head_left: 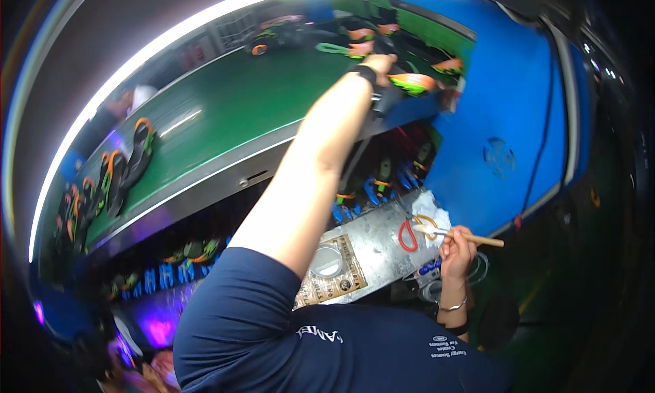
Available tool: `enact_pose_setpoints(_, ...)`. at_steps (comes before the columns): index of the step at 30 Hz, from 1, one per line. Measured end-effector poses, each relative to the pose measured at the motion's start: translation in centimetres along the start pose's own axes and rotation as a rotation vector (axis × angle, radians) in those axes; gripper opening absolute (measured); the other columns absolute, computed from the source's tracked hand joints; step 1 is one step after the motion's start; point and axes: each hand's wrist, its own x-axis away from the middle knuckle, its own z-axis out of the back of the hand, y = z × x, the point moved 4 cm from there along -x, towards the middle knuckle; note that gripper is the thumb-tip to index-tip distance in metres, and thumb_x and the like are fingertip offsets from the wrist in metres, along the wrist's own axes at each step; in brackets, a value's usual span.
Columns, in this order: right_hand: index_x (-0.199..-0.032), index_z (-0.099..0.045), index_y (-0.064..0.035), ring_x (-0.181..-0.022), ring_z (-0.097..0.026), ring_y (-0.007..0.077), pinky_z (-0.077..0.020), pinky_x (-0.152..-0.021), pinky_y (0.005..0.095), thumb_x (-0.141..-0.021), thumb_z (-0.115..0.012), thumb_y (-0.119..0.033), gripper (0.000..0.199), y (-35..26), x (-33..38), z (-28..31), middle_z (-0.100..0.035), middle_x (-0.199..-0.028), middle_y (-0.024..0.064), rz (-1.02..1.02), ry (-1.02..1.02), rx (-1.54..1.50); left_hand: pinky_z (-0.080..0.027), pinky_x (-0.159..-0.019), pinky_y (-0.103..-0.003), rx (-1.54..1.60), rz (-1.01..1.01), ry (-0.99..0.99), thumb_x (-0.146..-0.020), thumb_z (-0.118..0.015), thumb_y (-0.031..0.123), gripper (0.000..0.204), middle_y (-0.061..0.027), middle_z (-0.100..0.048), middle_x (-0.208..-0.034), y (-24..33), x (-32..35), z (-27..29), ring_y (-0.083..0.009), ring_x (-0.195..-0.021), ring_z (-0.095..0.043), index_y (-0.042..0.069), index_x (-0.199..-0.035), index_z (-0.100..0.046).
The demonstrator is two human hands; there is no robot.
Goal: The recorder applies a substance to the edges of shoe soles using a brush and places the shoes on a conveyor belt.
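Note:
My left hand (381, 64) reaches across the green conveyor belt (225, 99), among black shoe parts with orange and green trim. One orange-and-green shoe part (413, 84) lies just right of it. The fingers are blurred and partly hidden, so their grip does not show. My right hand (458, 253) is closed around the wooden handle of a brush (481, 240), its pale bristles pointing left. Beneath the bristles, on the metal worktop (379, 246), rest red-handled scissors (407, 237) and a crumpled white cloth (428, 207).
A round clear dish (326, 262) sits on printed brown paper (351, 273). More shoe parts (129, 164) lie on the belt at left. Below the belt, several shoe parts (383, 178) stand on blue holders. A blue machine panel (501, 113) bounds the right side.

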Motion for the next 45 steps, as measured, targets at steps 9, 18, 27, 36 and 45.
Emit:
enact_pose_setpoints(9, -0.084, -0.047, -0.0021, -0.041, -0.036, 0.0069, -0.0289, -0.035, 0.0178, -0.082, -0.044, -0.015, 0.013, 2.2, -1.1, -2.8, -0.046, -0.060, 0.0040, -0.028, -0.096, 0.027, -0.043, -0.079, -0.037, -0.928, -0.746, 0.734, -0.065, -0.065, 0.028, 0.042, -0.0233, -0.056, -0.092, 2.9, 7.5, -3.0, -0.0306, -0.089, -0.056, -0.003, -0.093, -0.055)
enact_pose_setpoints(18, -0.082, -0.047, -0.0014, -0.040, -0.036, 0.0066, -0.0276, -0.034, 0.0173, -0.082, -0.043, -0.014, 0.014, 2.7, -1.0, -4.6, -0.046, -0.060, 0.0041, -0.002, -0.177, 0.040, -0.045, -0.076, -0.033, -1.367, -0.601, 0.205, -0.052, -0.071, 0.047, 0.073, -0.0252, -0.051, -0.097, 0.6, 11.9, -7.3, -0.0337, -0.090, -0.053, -0.010, -0.093, -0.053)
enact_pose_setpoints(27, -0.084, -0.047, -0.0029, -0.041, -0.035, 0.0059, -0.0266, -0.035, 0.0165, -0.083, -0.043, -0.017, 0.015, 1.5, -0.3, -3.2, -0.046, -0.060, 0.0032, 0.004, -0.136, 0.032, -0.042, -0.083, -0.037, -1.443, -0.470, 0.363, -0.053, -0.074, 0.035, 0.074, -0.0170, -0.043, -0.121, 2.0, 15.4, -8.3, -0.0312, -0.101, -0.049, 0.001, -0.113, -0.047)
enact_pose_setpoints(36, -0.086, -0.048, -0.0026, -0.042, -0.036, 0.0062, -0.0281, -0.036, 0.0170, -0.082, -0.044, -0.015, 0.014, 2.9, 0.4, -4.7, -0.047, -0.062, 0.0042, -0.045, -0.173, 0.046, -0.048, -0.059, -0.040, -1.757, -0.173, 1.005, -0.064, -0.055, 0.021, 0.025, -0.0179, -0.060, -0.072, 14.3, 35.1, 34.5, -0.0283, -0.063, -0.060, 0.002, -0.077, -0.063)
enact_pose_setpoints(45, -0.086, -0.048, -0.0031, -0.042, -0.037, 0.0074, -0.0292, -0.036, 0.0177, -0.081, -0.045, -0.014, 0.012, 3.9, 3.4, -7.2, -0.048, -0.063, 0.0059, -0.049, -0.201, 0.022, -0.044, -0.075, -0.037, -1.720, 0.751, 0.972, -0.061, -0.066, 0.043, 0.056, -0.0143, -0.059, -0.096, 10.0, 46.4, 43.3, -0.0268, -0.083, -0.059, 0.004, -0.100, -0.058)
